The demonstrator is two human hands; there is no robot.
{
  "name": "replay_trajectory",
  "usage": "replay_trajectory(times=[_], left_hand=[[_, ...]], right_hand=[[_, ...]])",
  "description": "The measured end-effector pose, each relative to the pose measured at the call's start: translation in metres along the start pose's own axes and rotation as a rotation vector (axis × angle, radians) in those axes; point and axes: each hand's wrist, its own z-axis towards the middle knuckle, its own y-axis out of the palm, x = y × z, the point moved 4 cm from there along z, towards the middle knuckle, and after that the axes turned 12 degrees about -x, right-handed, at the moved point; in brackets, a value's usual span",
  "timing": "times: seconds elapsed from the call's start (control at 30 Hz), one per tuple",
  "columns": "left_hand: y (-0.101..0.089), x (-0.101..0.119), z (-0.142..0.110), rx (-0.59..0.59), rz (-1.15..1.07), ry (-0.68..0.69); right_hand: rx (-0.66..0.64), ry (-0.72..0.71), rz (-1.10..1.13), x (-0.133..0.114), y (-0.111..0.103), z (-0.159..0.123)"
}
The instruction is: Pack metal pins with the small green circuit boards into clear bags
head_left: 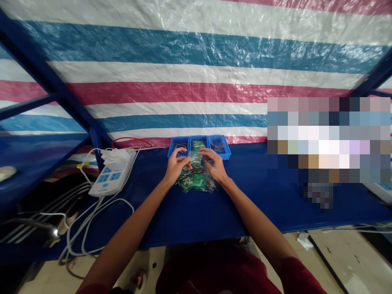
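Blue tabletop (251, 204), pile of small parts (194, 181) at its middle, just in front of three blue bins (226, 156) set side by side. Pile is mixed: green packets, thin dark pieces, clear plastic bags; exact part type too small to tell. Left hand (174, 167) sits over the left edge of the pile, near the left bin, partly open, fingers curved, gap between thumb and index. Right hand (217, 165) is over the right edge, near the right bin, same half-open pose, thumb apart from the fingers. Can't tell if either one has a tiny piece at the fingertips. Bin contents: thin dark pieces left, green packets middle, something dark and clear-looking right. Off to the left, white power strip (105, 188) lies tilted on the tabletop, white adapter (114, 158) plugged in at its far end, cables (99, 203) dropping over the near edge. Red wire (131, 138) arcs behind it. Striped plastic sheet (196, 94) hangs behind everything, blue frame beam (52, 81) slanting across on the left. Right side of the view is partly pixelated, can't read what's there. White scrap (305, 241) on the floor, lower right.
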Motion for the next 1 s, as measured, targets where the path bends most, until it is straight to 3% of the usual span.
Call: replay_trajectory(times=[0.1, 0.3, 0.47, 0.57, 0.7, 0.8, 0.87, 1.0], left_hand=[[-0.001, -0.003, 0.001, 0.005, -0.038, 0.005], [-0.004, -0.003, 0.004, -0.032, 0.177, 0.058], [-0.004, -0.005, 0.001, -0.019, 0.123, 0.005], [-0.009, 0.001, 0.008, 0.066, 0.121, 0.042], [-0.013, 0.006, 0.045, 0.06, 0.166, 0.108], [-0.01, 0.004, 0.079, 0.006, 0.459, 0.088], [-0.008, 0.004, 0.091, 0.047, 0.716, 0.085], [-0.003, 0.012, 0.08, 0.086, 0.881, 0.177]], right_hand=[[0.01, -0.049, -0.058, -0.001, 0.0, 0.001], [0.049, 0.152, 0.071, 0.015, 0.004, 0.001], [0.027, 0.176, 0.163, 0.013, 0.005, 0.0], [0.168, 0.202, 0.161, 0.016, -0.003, -0.001], [0.317, 0.248, 0.104, 0.024, -0.013, -0.003], [0.297, 0.253, 0.088, 0.026, -0.014, -0.002], [0.272, 0.252, 0.06, 0.026, -0.014, -0.002], [0.131, 0.264, -0.149, 0.027, -0.012, 0.001]])
